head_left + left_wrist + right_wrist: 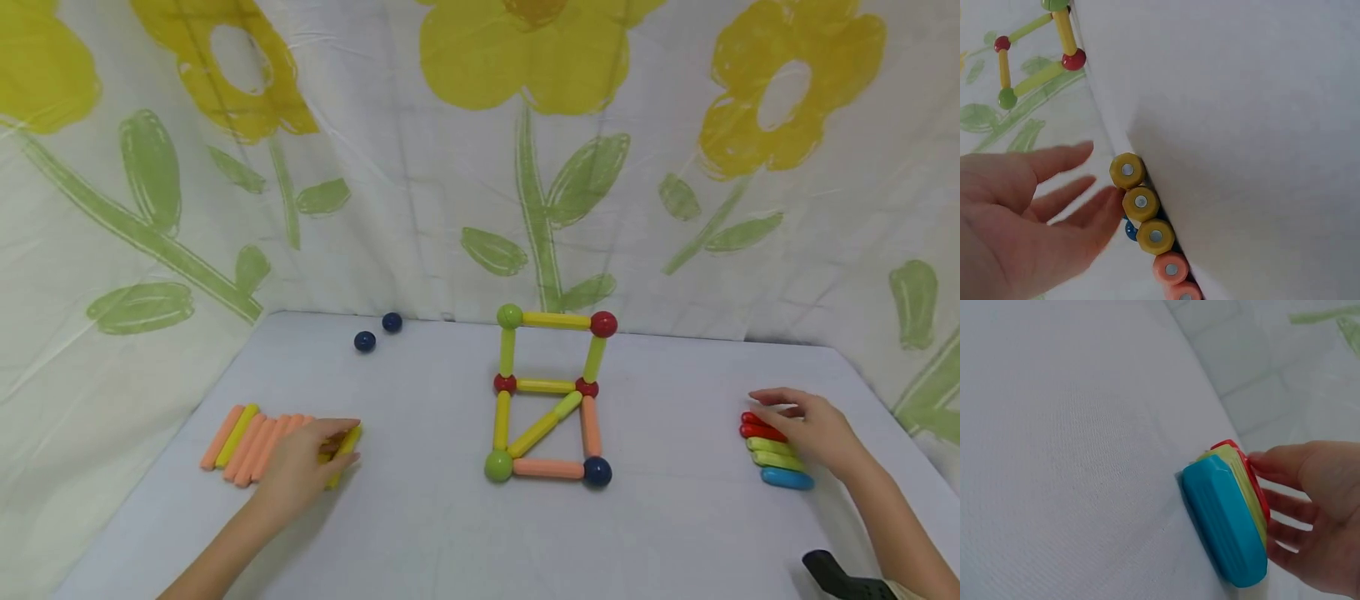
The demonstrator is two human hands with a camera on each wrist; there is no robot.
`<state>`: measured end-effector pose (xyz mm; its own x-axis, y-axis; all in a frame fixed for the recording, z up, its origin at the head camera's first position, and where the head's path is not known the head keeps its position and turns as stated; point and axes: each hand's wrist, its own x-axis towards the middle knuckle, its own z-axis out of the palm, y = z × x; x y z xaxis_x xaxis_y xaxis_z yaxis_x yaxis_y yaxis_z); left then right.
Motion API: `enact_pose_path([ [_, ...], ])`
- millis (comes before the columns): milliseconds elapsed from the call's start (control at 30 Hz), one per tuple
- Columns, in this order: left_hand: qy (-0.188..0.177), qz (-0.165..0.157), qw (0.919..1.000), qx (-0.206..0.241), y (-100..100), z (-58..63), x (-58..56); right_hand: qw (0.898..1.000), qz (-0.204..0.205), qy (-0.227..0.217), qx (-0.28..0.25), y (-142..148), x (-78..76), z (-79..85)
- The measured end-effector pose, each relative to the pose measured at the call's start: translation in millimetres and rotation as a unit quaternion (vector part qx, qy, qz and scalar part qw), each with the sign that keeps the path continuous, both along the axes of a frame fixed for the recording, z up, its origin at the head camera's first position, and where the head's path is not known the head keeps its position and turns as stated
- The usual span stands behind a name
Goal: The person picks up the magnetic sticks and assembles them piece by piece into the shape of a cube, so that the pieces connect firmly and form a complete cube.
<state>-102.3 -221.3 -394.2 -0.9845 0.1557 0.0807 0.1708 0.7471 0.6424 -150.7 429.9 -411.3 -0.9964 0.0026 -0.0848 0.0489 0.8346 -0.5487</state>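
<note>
My left hand [294, 471] is over the right end of a row of magnetic sticks on the table, its fingers loosely extended beside a yellow stick [347, 450]. In the left wrist view, fingertips are right at the yellow sticks [1140, 202], whose ends carry round metal discs; salmon sticks [1172, 269] lie beyond. At the right, my right hand [817, 433] rests with relaxed fingers at the red sticks [761, 432]. Yellow-green sticks [776, 459] and a blue stick [787, 478] lie alongside. In the right wrist view the thumb tip meets the red edge.
Mid-table is a figure of sticks and balls: two joined squares, the nearer with a diagonal stick [534, 437]. Its corners include a green ball [498, 466] and a dark blue ball [597, 472]. Two loose dark blue balls [365, 341] lie at the back left. A flowered cloth [360, 250] hangs behind.
</note>
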Motion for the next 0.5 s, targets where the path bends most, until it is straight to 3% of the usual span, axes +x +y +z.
enact_pose_path([
  [133, -0.04, -0.059, 0.9965, 0.043, -1.3, -3.1, -0.9, 1.0, 0.003, -0.021, -0.01, 4.1, -5.5, -1.5],
  [267, -0.079, -0.097, 0.9901, 0.065, -2.2, -5.6, -1.8, 0.998, 0.017, -0.047, -0.024, 7.1, -8.4, 0.0],
  [500, -0.083, -0.109, 0.9888, 0.06, -1.2, -5.5, -1.9, 0.998, 0.023, -0.055, -0.022, 9.1, -9.7, -1.4],
])
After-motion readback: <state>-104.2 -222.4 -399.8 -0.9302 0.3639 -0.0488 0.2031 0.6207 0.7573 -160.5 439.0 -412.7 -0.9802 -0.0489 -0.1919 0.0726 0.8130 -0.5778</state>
